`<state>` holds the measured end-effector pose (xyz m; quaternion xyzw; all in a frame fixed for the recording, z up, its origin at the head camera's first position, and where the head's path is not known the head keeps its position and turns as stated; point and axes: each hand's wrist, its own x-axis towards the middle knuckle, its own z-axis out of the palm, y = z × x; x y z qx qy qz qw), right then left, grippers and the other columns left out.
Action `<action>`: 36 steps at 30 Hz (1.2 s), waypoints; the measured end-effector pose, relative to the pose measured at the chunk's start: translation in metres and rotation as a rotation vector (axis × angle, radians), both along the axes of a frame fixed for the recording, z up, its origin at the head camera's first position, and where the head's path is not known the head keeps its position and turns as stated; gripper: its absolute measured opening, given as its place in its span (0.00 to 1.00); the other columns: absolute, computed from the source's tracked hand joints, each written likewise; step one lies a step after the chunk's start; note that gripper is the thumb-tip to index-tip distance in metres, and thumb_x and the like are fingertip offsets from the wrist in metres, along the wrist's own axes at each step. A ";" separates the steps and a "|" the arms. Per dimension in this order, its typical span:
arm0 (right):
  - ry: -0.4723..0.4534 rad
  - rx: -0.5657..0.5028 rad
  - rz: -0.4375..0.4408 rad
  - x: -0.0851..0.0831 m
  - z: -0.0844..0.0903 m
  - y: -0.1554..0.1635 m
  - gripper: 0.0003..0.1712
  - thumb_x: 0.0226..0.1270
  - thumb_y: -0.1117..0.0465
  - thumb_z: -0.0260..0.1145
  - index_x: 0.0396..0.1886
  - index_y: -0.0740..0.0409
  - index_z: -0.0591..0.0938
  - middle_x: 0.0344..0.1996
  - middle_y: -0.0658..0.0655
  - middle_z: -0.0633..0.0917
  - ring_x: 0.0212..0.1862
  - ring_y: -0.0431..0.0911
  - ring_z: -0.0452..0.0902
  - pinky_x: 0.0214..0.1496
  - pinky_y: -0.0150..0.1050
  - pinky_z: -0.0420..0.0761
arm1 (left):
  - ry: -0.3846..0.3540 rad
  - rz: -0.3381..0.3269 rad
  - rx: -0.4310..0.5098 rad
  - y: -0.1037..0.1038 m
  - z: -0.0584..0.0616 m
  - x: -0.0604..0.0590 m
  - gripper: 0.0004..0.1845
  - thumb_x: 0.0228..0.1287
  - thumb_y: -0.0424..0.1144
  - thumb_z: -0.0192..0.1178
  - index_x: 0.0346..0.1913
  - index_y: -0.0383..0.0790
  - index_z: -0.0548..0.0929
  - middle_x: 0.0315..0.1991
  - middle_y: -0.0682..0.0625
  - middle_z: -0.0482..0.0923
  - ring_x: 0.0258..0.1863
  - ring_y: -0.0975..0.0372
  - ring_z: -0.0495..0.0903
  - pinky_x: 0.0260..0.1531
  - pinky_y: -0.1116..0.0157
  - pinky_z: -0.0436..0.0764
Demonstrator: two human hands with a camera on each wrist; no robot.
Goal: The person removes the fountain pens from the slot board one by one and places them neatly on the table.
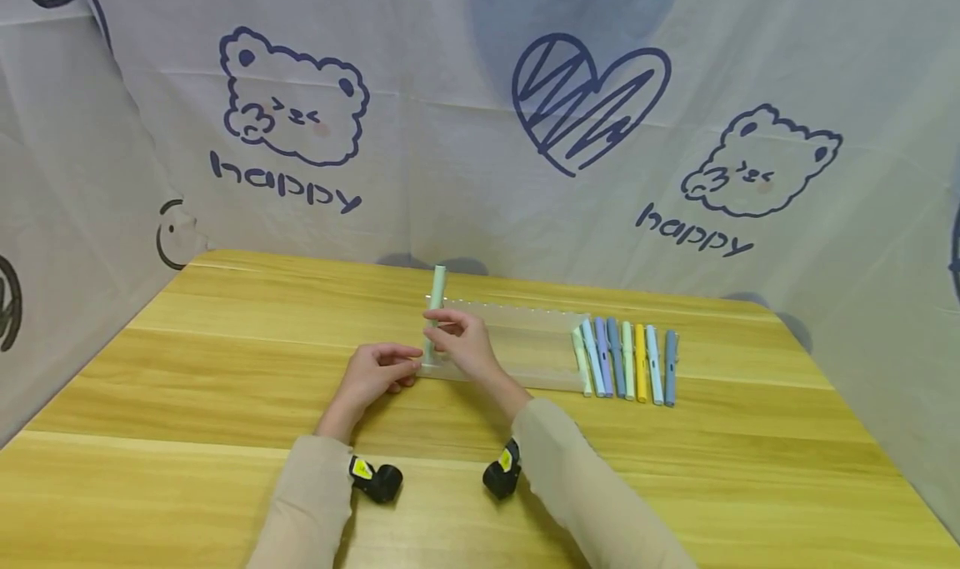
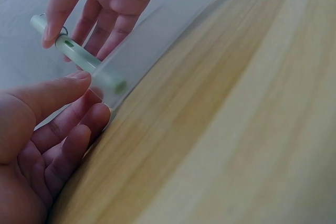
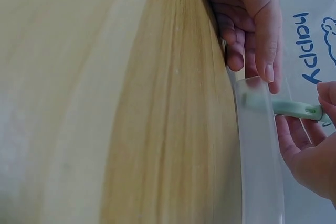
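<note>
A frosted translucent plastic sleeve (image 1: pixel 517 344) with a pocket strip (image 3: pixel 257 150) along its near edge lies flat on the wooden table. At its left end, my right hand (image 1: pixel 461 340) pinches the upper part of a light green pen (image 1: pixel 438 282) between thumb and fingers. The pen's lower end shows blurred through the pocket strip, in both wrist views. My left hand (image 1: pixel 378 373) pinches the sleeve's near left corner, its thumb (image 2: pixel 79 76) close against the lower part of the pen.
Several pens stand side by side at the sleeve's right end, among them a yellow pen (image 1: pixel 641 362), a purple pen (image 1: pixel 603 356) and a dark blue pen (image 1: pixel 671 367). Behind the wooden table (image 1: pixel 225 352) hangs a pale printed cloth (image 1: pixel 435 136).
</note>
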<state>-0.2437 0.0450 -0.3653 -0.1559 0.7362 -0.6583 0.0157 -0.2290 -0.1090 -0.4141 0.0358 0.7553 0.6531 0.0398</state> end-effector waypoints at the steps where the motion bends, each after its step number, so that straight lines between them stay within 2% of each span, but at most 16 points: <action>1: -0.001 -0.003 0.000 0.001 0.001 0.000 0.15 0.59 0.74 0.58 0.46 0.77 0.74 0.42 0.74 0.76 0.33 0.41 0.73 0.40 0.50 0.77 | 0.000 0.000 0.000 0.000 0.000 0.000 0.13 0.56 0.32 0.60 0.43 0.27 0.80 0.26 0.47 0.81 0.21 0.63 0.77 0.20 0.70 0.75; 5: 0.018 -0.015 -0.009 -0.004 -0.007 0.002 0.14 0.59 0.73 0.59 0.45 0.75 0.76 0.42 0.72 0.76 0.33 0.40 0.73 0.38 0.44 0.78 | -0.003 0.000 -0.003 0.000 0.000 0.000 0.13 0.56 0.32 0.61 0.43 0.27 0.80 0.26 0.47 0.80 0.21 0.63 0.77 0.20 0.70 0.75; 11: 0.083 -0.011 -0.042 -0.012 -0.018 0.001 0.13 0.58 0.72 0.60 0.44 0.73 0.77 0.43 0.65 0.77 0.36 0.44 0.74 0.35 0.36 0.78 | 0.000 0.003 -0.006 0.000 0.001 0.001 0.13 0.56 0.32 0.60 0.43 0.27 0.80 0.26 0.47 0.80 0.21 0.64 0.77 0.20 0.70 0.75; 18: 0.135 0.014 -0.093 0.008 0.009 0.000 0.12 0.54 0.79 0.58 0.41 0.77 0.77 0.41 0.71 0.77 0.38 0.58 0.74 0.34 0.33 0.77 | -0.001 0.007 -0.006 0.000 0.001 0.000 0.13 0.56 0.32 0.60 0.42 0.27 0.80 0.25 0.47 0.80 0.21 0.64 0.77 0.20 0.70 0.75; 20: 0.158 0.023 -0.115 0.010 0.012 -0.001 0.12 0.53 0.80 0.58 0.40 0.78 0.77 0.40 0.72 0.77 0.37 0.60 0.74 0.33 0.31 0.76 | 0.001 0.005 -0.006 0.001 0.001 0.000 0.13 0.56 0.31 0.60 0.42 0.26 0.80 0.25 0.47 0.80 0.21 0.63 0.77 0.20 0.70 0.75; 27: 0.228 0.024 -0.188 0.011 0.015 0.000 0.11 0.51 0.81 0.58 0.38 0.77 0.77 0.38 0.71 0.78 0.36 0.61 0.75 0.33 0.33 0.77 | 0.007 0.000 0.004 0.001 0.000 -0.001 0.13 0.55 0.31 0.60 0.42 0.26 0.79 0.25 0.48 0.80 0.20 0.64 0.77 0.19 0.70 0.75; 36: 0.240 0.009 -0.201 0.012 0.016 0.004 0.13 0.50 0.81 0.59 0.38 0.77 0.77 0.37 0.70 0.77 0.34 0.60 0.75 0.32 0.32 0.77 | 0.001 0.010 -0.004 0.001 0.000 0.000 0.13 0.55 0.31 0.61 0.42 0.26 0.80 0.25 0.47 0.80 0.20 0.64 0.77 0.20 0.70 0.75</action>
